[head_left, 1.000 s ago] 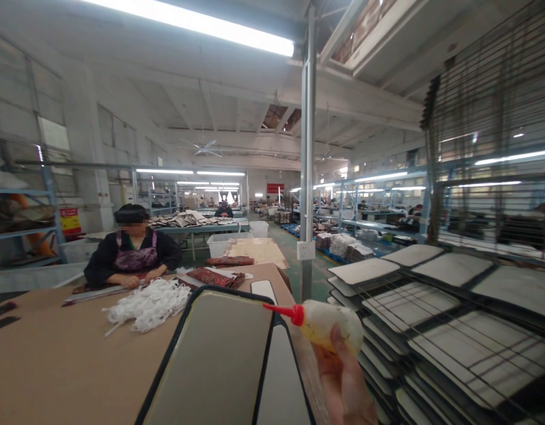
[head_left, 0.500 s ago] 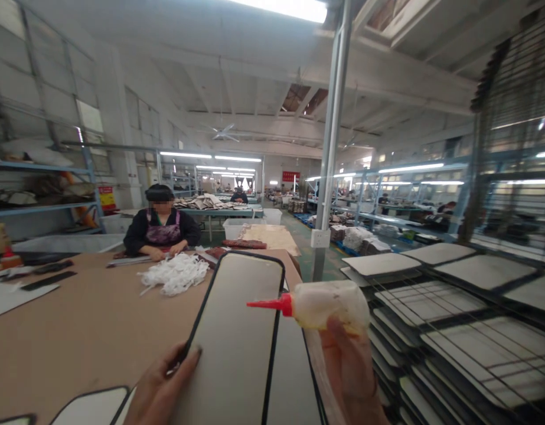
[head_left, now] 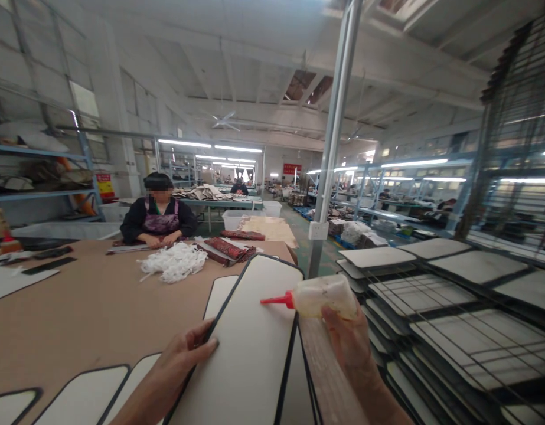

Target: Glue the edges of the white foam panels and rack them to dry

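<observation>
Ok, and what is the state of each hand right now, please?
Left hand: closed, holding the dark-edged pale panel by its left edge.
Right hand: closed, holding the red-nozzled bottle.

White panel (head_left: 248,339), lower end off-frame

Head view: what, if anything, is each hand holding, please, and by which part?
Left hand: the panel, by its left edge. Right hand: the bottle, by its body.

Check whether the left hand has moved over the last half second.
Yes: rightward in the view, the left hand now appearing closer to the metal post.
</observation>
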Available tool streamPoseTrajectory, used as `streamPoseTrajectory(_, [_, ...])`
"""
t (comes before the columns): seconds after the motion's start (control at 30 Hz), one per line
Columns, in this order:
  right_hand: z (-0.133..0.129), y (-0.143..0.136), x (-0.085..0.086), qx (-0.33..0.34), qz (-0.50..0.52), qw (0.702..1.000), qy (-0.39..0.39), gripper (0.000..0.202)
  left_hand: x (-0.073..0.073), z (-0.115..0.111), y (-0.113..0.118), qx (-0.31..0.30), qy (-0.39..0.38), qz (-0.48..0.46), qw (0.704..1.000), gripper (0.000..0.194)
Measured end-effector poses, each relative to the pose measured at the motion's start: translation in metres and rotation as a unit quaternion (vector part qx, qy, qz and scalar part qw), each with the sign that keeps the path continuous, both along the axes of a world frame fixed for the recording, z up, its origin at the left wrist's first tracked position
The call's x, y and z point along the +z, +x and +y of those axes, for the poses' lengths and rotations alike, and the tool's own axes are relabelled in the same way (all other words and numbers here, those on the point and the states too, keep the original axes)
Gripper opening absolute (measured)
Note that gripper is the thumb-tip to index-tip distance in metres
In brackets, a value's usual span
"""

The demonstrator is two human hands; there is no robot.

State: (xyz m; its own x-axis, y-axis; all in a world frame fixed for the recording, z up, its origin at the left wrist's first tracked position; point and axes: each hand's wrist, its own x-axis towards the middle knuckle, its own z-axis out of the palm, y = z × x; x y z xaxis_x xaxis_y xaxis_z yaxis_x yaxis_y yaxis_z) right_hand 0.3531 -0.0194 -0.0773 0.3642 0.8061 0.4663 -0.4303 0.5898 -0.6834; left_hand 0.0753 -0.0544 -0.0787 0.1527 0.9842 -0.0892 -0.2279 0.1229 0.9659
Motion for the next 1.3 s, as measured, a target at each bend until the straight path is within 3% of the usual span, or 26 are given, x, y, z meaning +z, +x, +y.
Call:
streamPoseTrajectory(0.2, [-0.019,0.003,-0.008,0.021,-0.049,0.999,-0.009,0.046,0.005,0.004,0.004,-0.022,-0.008,0.001,1.000,0.045])
streamPoseTrajectory(0.4, [-0.045,0.003,-0.032,0.084,-0.113,0.990,-0.028,0.055,0.002,0.013,-0.001,0.031,-0.029,0.001,0.999,0.063])
streamPoseTrajectory(0.47, [-0.040,0.006,-0.028,0.067,-0.099,0.992,-0.035,0.057,0.000,0.013,-0.001,0.041,-0.038,0.000,0.998,0.068])
streamPoseTrajectory(0.6, [-0.010,0.011,-0.002,-0.018,0.012,0.999,-0.025,0.054,0.000,0.012,0.001,0.032,-0.046,-0.018,0.998,0.068])
streamPoseTrajectory(0.67, [-0.003,0.008,0.001,-0.028,0.028,0.999,-0.022,0.052,-0.001,0.013,0.000,0.028,-0.042,-0.032,0.998,0.066])
streamPoseTrajectory(0.73, [-0.008,0.000,-0.009,-0.004,0.014,0.999,-0.036,0.049,-0.002,0.016,-0.004,0.031,-0.039,-0.040,0.998,0.066])
streamPoseTrajectory(0.83, [-0.027,-0.015,-0.033,0.095,-0.033,0.993,-0.066,0.052,-0.005,0.021,-0.012,0.028,-0.032,-0.040,0.998,0.066])
streamPoseTrajectory(0.9, [-0.030,-0.020,-0.037,0.124,-0.055,0.988,-0.077,0.056,-0.006,0.022,-0.016,0.030,-0.028,-0.038,0.998,0.065])
streamPoseTrajectory(1.03, [-0.001,-0.017,-0.013,0.026,-0.004,0.999,-0.038,0.047,-0.007,0.022,-0.019,0.025,-0.035,-0.032,0.999,0.062])
streamPoseTrajectory(1.1, [0.011,-0.018,-0.005,0.008,0.007,1.000,-0.023,0.046,-0.006,0.023,-0.019,0.029,-0.039,-0.038,0.998,0.063])
streamPoseTrajectory(1.17, [0.010,-0.025,-0.009,0.030,-0.012,0.999,-0.026,0.049,-0.005,0.025,-0.021,0.039,-0.040,-0.044,0.997,0.067])
streamPoseTrajectory(1.3, [-0.003,-0.044,-0.026,0.151,-0.115,0.981,-0.051,0.059,-0.006,0.032,-0.028,0.047,-0.035,-0.044,0.997,0.070])
